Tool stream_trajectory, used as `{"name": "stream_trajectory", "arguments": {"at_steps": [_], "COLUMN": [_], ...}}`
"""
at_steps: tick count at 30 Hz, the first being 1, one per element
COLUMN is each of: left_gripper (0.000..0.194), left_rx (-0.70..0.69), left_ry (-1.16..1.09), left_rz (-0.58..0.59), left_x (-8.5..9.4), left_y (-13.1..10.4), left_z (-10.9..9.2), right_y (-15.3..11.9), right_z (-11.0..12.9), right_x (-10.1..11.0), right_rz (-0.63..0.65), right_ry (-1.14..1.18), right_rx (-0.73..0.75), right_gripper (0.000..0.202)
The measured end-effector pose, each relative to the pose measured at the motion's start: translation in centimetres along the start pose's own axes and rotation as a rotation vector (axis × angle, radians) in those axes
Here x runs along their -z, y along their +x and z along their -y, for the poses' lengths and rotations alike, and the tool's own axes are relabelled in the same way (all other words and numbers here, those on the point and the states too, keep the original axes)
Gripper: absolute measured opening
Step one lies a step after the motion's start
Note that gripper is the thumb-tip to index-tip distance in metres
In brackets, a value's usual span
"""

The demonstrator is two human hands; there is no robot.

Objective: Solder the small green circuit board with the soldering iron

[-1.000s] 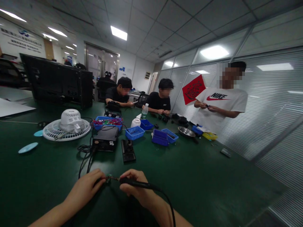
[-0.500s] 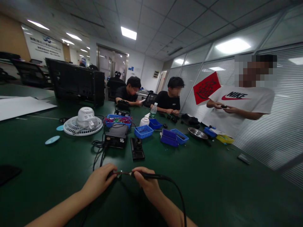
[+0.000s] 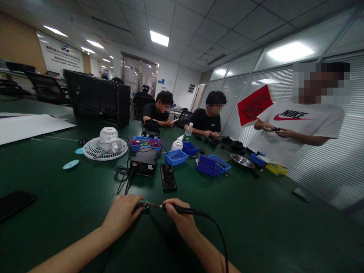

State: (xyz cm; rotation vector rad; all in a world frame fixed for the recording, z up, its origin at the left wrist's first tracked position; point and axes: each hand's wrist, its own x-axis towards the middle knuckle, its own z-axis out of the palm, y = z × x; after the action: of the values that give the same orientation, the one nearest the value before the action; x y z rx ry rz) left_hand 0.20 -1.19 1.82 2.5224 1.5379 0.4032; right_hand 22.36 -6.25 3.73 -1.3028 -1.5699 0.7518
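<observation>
tbh R hand has loads of room to its R, bare green table, but the cord off the soldering iron arcs thru there. Fwd btwn hands = black stand, w/ blue bin behind. Fwd of L hand: cables + black box in the way. Box-to-stand gap's p tight.

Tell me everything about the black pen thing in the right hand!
The black pen-like tool is gripped in the right hand, almost level. Its thin, metal-looking tip points left at a small green part by the left hand; whether tip and part touch is unclear. A black cord curves down from its back.
</observation>
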Motion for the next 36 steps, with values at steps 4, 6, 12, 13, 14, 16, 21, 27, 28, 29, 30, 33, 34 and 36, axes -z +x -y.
{"name": "stream_trajectory", "arguments": {"at_steps": [4,6,12,13,14,16,21,27,28,29,30,33,34,36], "left_gripper": [0.019,0.02,0.022,0.022,0.023,0.024,0.022,0.015,0.015,0.015,0.016,0.017,0.017,0.018], "left_rx": [-0.037,-0.058,-0.073,-0.07,-0.067,-0.06,-0.039,-0.018,-0.019,-0.022,-0.028,-0.033,-0.031,-0.03], "left_ry": [-0.078,-0.115,-0.174,-0.178,-0.182,-0.188,-0.193,-0.194,-0.195,-0.198,-0.203,-0.217,-0.22,-0.229], "left_rz": [0.062,0.079,0.067,0.067,0.067,0.068,0.06,0.065,0.063,0.063,0.063,0.06,0.059,0.06], "left_x": [0.13,0.06,-0.55,-0.57,-0.55,-0.42,-0.3,-0.54,-0.54,-0.51,-0.47,-0.27,-0.2,-0.12], "left_y": [0.06,0.14,0.31,0.32,0.32,0.32,0.32,0.27,0.27,0.27,0.29,0.33,0.34,0.37], "left_z": [0.07,0.19,0.79,0.84,0.84,0.79,0.65,0.73,0.74,0.75,0.75,0.7,0.68,0.67], "right_y": [0.07,0.09,0.04,0.03,0.01,-0.03,-0.11,-0.08,-0.06,-0.05,-0.05,-0.08,-0.1,-0.15], "right_z": [-0.27,-0.32,-0.2,-0.14,-0.08,0.06,0.32,0.53,0.53,0.5,0.45,0.21,0.14,0.03], "right_x": [0.04,0.05,-0.03,-0.04,-0.06,-0.07,-0.1,-0.13,-0.12,-0.1,-0.09,-0.11,-0.14,-0.22], "right_rz": [0.004,0.001,-0.006,-0.007,-0.009,-0.009,-0.006,0.001,0.004,0.006,0.006,0.004,0.003,0.006], "right_ry": [-0.019,-0.031,-0.032,-0.034,-0.036,-0.032,-0.016,-0.036,-0.034,-0.031,-0.026,-0.011,-0.007,-0.002], "right_rx": [0.002,-0.003,-0.023,-0.026,-0.031,-0.042,-0.044,-0.048,-0.046,-0.044,-0.044,-0.049,-0.05,-0.052], "right_gripper": [0.02,0.02,0.021,0.021,0.021,0.021,0.021,0.024,0.025,0.025,0.024,0.023,0.023,0.022]}}
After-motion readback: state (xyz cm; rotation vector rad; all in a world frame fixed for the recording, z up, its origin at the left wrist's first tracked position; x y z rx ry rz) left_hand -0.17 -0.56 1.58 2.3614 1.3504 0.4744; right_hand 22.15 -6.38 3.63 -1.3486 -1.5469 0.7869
